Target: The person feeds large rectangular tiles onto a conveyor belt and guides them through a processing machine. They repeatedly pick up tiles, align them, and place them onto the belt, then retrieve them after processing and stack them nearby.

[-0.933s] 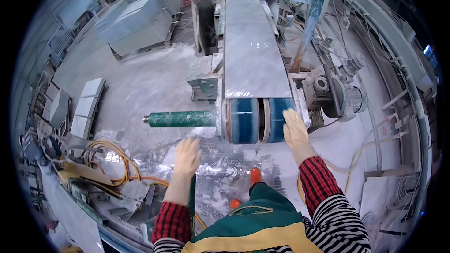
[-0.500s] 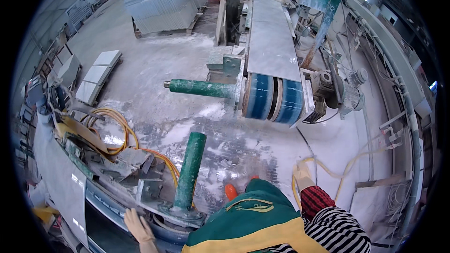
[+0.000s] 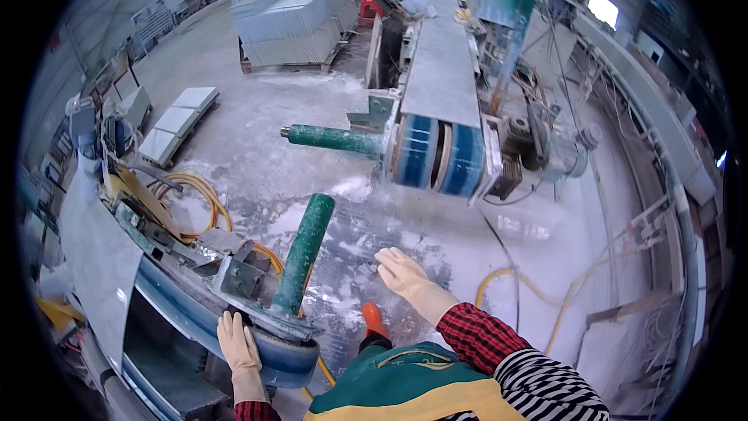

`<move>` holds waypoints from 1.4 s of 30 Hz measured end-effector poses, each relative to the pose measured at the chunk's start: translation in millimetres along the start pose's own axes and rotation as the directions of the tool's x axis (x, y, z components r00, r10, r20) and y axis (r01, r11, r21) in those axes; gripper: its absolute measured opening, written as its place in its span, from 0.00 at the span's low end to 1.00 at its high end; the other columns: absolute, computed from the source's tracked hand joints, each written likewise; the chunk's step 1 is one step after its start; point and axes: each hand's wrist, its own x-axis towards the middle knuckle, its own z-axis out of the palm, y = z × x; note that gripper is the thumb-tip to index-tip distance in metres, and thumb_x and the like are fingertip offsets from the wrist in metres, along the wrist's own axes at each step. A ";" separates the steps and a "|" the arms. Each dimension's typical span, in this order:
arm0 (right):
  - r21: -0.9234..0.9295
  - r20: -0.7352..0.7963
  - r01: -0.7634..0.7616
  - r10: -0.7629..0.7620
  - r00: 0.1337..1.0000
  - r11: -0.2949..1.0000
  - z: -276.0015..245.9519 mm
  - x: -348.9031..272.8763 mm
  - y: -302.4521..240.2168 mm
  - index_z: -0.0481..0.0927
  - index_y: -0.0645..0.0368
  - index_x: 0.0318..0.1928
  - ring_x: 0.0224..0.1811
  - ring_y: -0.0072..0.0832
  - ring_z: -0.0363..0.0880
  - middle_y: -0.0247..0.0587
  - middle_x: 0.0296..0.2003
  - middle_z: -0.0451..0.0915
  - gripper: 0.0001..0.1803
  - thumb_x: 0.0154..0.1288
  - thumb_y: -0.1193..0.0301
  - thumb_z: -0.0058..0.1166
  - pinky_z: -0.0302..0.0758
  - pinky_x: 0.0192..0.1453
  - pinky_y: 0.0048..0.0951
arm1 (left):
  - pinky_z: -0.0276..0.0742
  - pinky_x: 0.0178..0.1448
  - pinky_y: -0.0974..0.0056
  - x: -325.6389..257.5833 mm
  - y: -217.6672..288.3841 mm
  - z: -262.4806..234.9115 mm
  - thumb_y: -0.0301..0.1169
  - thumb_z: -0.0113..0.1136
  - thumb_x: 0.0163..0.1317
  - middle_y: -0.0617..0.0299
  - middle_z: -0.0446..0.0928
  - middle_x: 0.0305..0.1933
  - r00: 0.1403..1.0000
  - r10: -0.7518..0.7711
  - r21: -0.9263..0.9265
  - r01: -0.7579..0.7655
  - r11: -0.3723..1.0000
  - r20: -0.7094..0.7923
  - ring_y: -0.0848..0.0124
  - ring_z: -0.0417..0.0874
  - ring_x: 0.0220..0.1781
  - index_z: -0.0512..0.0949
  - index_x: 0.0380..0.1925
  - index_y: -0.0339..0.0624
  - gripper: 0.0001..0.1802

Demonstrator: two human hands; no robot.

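Note:
My left hand [image 3: 239, 345], in a cream rubber glove, lies over the end of the blue conveyor belt [image 3: 282, 359], its fingers stretched out and holding nothing. Whether it presses on the belt I cannot tell. My right hand [image 3: 403, 271], gloved alike, hangs over the wet floor in front of me, empty, with fingers extended. A green cylindrical post [image 3: 305, 253] rises beside the belt end, just beyond my left hand. Farther along this conveyor at the left lies a grey slab [image 3: 97, 253]. Ahead, another grey slab [image 3: 440, 70] rests on a second conveyor with blue belts [image 3: 417, 152].
A horizontal green cylinder [image 3: 331, 138] juts left from the far conveyor. Coiled yellow hoses [image 3: 204, 206] lie on the floor at left, and another yellow hose [image 3: 538, 284] at right. Stacked slabs [image 3: 292, 27] stand on a pallet behind; motors [image 3: 565, 152] flank the far conveyor.
My right hand has swung leftward and forward from my right side to in front of me. The left hand has moved up and right along the belt end. The view has shifted slightly.

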 end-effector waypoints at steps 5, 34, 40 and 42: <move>0.145 0.048 -0.216 0.211 0.976 0.966 2.8 -131.1 0.4 0.82 0.55 0.70 0.76 0.49 0.76 0.49 0.69 0.83 0.23 0.81 0.61 0.52 0.73 0.80 0.45 | 0.58 0.88 0.33 -72.7 -5.8 1.0 0.33 0.56 0.80 0.26 0.65 0.83 0.995 0.072 0.090 -0.066 0.994 -0.067 0.27 0.64 0.84 0.70 0.78 0.30 0.31; 0.063 0.007 -0.205 0.205 0.979 0.977 126.4 -56.4 -33.9 0.85 0.56 0.65 0.60 0.60 0.85 0.59 0.59 0.87 0.24 0.79 0.56 0.53 0.80 0.66 0.56 | 0.77 0.65 0.46 -207.9 -29.4 -95.3 0.39 0.66 0.69 0.50 0.78 0.51 0.978 -0.002 -0.039 -0.006 0.999 -0.207 0.49 0.81 0.58 0.79 0.50 0.42 0.16; -0.095 -0.139 0.297 -0.308 0.941 0.950 121.4 -15.1 -182.0 0.82 0.65 0.65 0.66 0.57 0.79 0.55 0.60 0.84 0.23 0.78 0.64 0.56 0.76 0.73 0.52 | 0.73 0.72 0.47 -289.5 -130.6 -161.8 0.41 0.66 0.71 0.49 0.77 0.61 0.877 -0.471 0.131 0.480 0.867 -0.097 0.50 0.77 0.67 0.79 0.59 0.42 0.22; -0.112 -0.100 0.354 -0.365 0.926 0.929 131.1 -19.3 -227.0 0.81 0.65 0.63 0.66 0.57 0.77 0.55 0.61 0.83 0.21 0.76 0.67 0.55 0.76 0.72 0.52 | 0.69 0.79 0.46 -325.2 -161.9 -155.0 0.42 0.66 0.72 0.46 0.75 0.69 0.835 -0.513 0.150 0.543 0.826 -0.199 0.47 0.74 0.74 0.76 0.66 0.41 0.27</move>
